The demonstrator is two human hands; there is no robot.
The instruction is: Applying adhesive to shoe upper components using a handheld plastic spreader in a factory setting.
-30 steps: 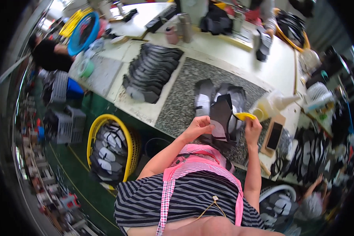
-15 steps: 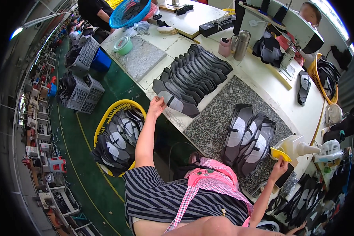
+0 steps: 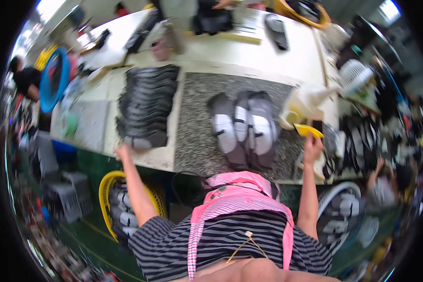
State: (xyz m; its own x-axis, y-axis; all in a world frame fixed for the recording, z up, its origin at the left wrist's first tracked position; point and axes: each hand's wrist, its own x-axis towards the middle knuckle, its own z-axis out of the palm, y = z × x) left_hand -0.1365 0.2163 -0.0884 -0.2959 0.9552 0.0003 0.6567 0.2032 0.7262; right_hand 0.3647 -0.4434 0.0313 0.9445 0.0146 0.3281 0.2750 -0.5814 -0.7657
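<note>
My right hand (image 3: 313,149) is closed on a flat yellow scraper (image 3: 309,130), raised beside a whitish plastic jug (image 3: 300,104) with a long spout. My left hand (image 3: 122,152) is at the near left end of a row of overlapping dark fabric pieces (image 3: 148,103), shaped like shoe uppers. It is by the nearest piece, whose light grey panel shows; motion smears its fingers, so I cannot tell whether they grip it. A bunch of similar black and grey pieces (image 3: 242,129) with light panels lies in front of me on a speckled stone slab (image 3: 192,117).
A yellow basket (image 3: 104,199) of pieces stands below the table's left front edge, a white basket (image 3: 357,188) below the right. A pink container (image 3: 160,49) and a green tub (image 3: 69,124) stand on the table (image 3: 239,56). Another person (image 3: 383,188) is at the right.
The view has swung to the right, and the white basket at the right has come into sight. My right hand still holds the scraper; my left stays by the row's near end.
</note>
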